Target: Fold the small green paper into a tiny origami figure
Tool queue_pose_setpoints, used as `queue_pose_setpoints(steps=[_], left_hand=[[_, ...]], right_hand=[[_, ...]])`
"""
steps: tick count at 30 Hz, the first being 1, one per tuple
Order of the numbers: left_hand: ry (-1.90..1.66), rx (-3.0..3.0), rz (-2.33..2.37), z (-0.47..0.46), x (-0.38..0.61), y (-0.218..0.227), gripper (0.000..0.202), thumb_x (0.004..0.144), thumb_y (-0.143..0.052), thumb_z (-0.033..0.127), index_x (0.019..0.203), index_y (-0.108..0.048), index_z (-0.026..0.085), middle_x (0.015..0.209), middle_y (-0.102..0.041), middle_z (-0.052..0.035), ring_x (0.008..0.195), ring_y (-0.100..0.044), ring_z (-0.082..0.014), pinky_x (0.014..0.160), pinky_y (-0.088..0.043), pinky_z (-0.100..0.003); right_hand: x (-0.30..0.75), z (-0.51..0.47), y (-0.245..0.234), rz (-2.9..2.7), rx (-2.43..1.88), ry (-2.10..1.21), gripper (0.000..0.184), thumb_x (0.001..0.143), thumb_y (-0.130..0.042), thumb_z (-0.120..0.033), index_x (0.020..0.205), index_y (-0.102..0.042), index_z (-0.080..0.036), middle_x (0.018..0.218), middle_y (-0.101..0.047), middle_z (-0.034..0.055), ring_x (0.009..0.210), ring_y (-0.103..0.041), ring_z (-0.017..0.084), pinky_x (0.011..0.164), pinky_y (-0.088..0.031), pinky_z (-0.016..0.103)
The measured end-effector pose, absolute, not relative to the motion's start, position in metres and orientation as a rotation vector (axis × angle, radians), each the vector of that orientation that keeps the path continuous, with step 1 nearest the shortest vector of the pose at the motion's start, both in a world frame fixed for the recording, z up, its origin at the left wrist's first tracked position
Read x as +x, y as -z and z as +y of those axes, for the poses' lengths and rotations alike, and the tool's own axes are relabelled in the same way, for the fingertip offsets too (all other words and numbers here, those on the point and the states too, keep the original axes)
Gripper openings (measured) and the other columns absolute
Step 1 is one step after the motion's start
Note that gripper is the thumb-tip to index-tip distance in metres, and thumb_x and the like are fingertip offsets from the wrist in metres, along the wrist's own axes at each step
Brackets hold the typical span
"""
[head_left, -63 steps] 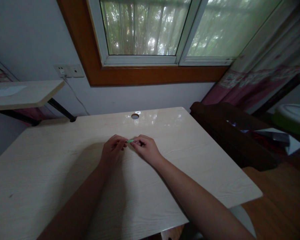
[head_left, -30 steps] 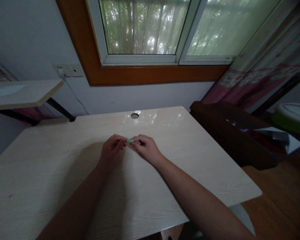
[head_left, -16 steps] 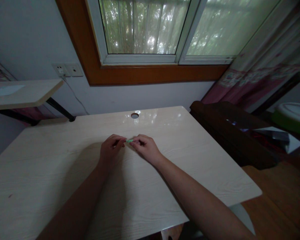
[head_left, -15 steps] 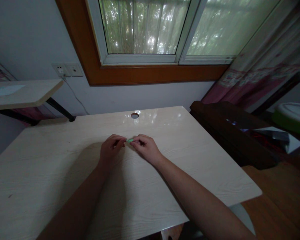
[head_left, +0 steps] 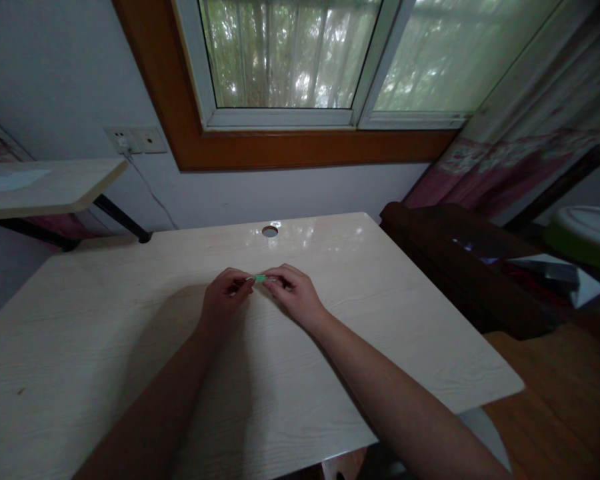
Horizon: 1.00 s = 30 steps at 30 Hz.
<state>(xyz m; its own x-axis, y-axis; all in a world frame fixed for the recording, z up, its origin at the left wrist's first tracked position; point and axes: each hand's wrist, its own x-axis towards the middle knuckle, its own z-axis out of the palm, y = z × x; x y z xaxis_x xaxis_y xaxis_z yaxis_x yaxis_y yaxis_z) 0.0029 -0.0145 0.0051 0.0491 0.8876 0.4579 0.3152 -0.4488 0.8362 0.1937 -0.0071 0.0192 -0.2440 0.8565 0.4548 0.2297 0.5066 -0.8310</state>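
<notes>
A small green object [head_left: 260,279] spans the gap between my two hands, a little above the pale wood-grain desk [head_left: 380,320]. Its kind is too small to make out. Thumb and fingertips of my left hand [head_left: 225,293] pinch its left end. On the other end, my right hand [head_left: 295,290] closes in a similar pinch. The fingertips hide both ends of the object.
A raised shelf [head_left: 55,190] on black legs stands at the back left, near a wall socket [head_left: 135,140] with a white cord. The desk has a round cable hole [head_left: 269,231] at the back. Dark wooden furniture [head_left: 455,267] stands at the right.
The green object looks turned slightly and sits more level, with more green showing between the fingertips. Both hands have shifted only a little; the pinches stay.
</notes>
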Motion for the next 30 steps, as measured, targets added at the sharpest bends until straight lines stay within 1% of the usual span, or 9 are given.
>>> queue_pose_setpoints(steps=[2, 4, 8, 12, 16, 22, 26, 30], left_hand=[[-1.416, 1.792, 1.225, -0.014, 0.003, -0.004, 0.016, 0.088, -0.066, 0.035, 0.088, -0.066, 0.019, 0.080, -0.063, -0.0018, 0.064, -0.060, -0.0115, 0.056, -0.048, -0.020], [-1.413, 1.789, 1.224, -0.014, 0.003, -0.004, 0.016, 0.088, -0.066, 0.035, 0.088, -0.066, 0.019, 0.079, -0.064, -0.0020, 0.063, -0.061, -0.0117, 0.056, -0.048, -0.020], [-1.388, 1.814, 1.220, -0.015, 0.003, -0.007, 0.017, 0.088, -0.066, 0.036, 0.088, -0.067, 0.019, 0.081, -0.065, -0.0026, 0.064, -0.061, -0.0120, 0.058, -0.049, -0.021], [-1.377, 1.827, 1.210, -0.015, 0.002, -0.007, 0.015, 0.088, -0.066, 0.035, 0.089, -0.068, 0.020, 0.083, -0.065, -0.0024, 0.066, -0.062, -0.0124, 0.060, -0.049, -0.022], [-1.373, 1.843, 1.218, -0.015, 0.002, -0.005, 0.013, 0.088, -0.066, 0.034, 0.088, -0.069, 0.021, 0.081, -0.065, -0.0021, 0.068, -0.061, -0.0133, 0.063, -0.048, -0.023], [-1.367, 1.880, 1.175, -0.015, 0.002, -0.006, 0.015, 0.089, -0.065, 0.035, 0.090, -0.069, 0.021, 0.081, -0.065, -0.0020, 0.069, -0.060, -0.0144, 0.065, -0.047, -0.025], [-1.353, 1.919, 1.194, -0.015, 0.001, -0.006, 0.017, 0.089, -0.064, 0.037, 0.088, -0.070, 0.021, 0.079, -0.066, -0.0022, 0.071, -0.060, -0.0152, 0.065, -0.046, -0.025], [-1.361, 1.892, 1.160, -0.015, 0.001, -0.006, 0.017, 0.089, -0.064, 0.037, 0.089, -0.070, 0.021, 0.082, -0.066, -0.0031, 0.071, -0.060, -0.0148, 0.064, -0.048, -0.024]], right_hand=[[0.194, -0.008, -0.020, -1.697, -0.928, -0.829, 0.017, 0.092, -0.058, -0.032, 0.099, -0.067, -0.020, 0.087, -0.062, 0.0041, 0.069, -0.056, 0.012, 0.066, -0.046, 0.025], [0.195, -0.009, -0.020, -1.659, -0.924, -0.843, 0.017, 0.093, -0.056, -0.033, 0.096, -0.065, -0.019, 0.090, -0.062, 0.0048, 0.070, -0.057, 0.013, 0.066, -0.047, 0.025], [0.196, -0.009, -0.021, -1.688, -0.867, -0.765, 0.013, 0.092, -0.060, -0.031, 0.092, -0.066, -0.020, 0.094, -0.062, 0.0063, 0.081, -0.058, 0.015, 0.068, -0.047, 0.026], [0.196, -0.007, -0.022, -1.737, -0.836, -0.725, 0.010, 0.091, -0.061, -0.028, 0.093, -0.069, -0.022, 0.094, -0.063, 0.0063, 0.084, -0.058, 0.016, 0.069, -0.048, 0.028], [0.195, -0.006, -0.018, -1.739, -0.847, -0.747, 0.012, 0.089, -0.064, -0.029, 0.097, -0.071, -0.024, 0.096, -0.063, 0.0060, 0.079, -0.058, 0.015, 0.067, -0.049, 0.027], [0.195, -0.005, -0.012, -1.741, -0.845, -0.752, 0.017, 0.087, -0.068, -0.028, 0.103, -0.072, -0.024, 0.097, -0.062, 0.0054, 0.069, -0.055, 0.012, 0.062, -0.046, 0.026], [0.195, -0.004, -0.012, -1.752, -0.884, -0.710, 0.013, 0.087, -0.068, -0.029, 0.097, -0.074, -0.024, 0.091, -0.063, 0.0046, 0.070, -0.056, 0.012, 0.063, -0.046, 0.026], [0.196, -0.004, -0.013, -1.768, -0.893, -0.640, 0.010, 0.087, -0.068, -0.029, 0.091, -0.075, -0.023, 0.086, -0.062, 0.0041, 0.071, -0.056, 0.013, 0.063, -0.045, 0.026]])
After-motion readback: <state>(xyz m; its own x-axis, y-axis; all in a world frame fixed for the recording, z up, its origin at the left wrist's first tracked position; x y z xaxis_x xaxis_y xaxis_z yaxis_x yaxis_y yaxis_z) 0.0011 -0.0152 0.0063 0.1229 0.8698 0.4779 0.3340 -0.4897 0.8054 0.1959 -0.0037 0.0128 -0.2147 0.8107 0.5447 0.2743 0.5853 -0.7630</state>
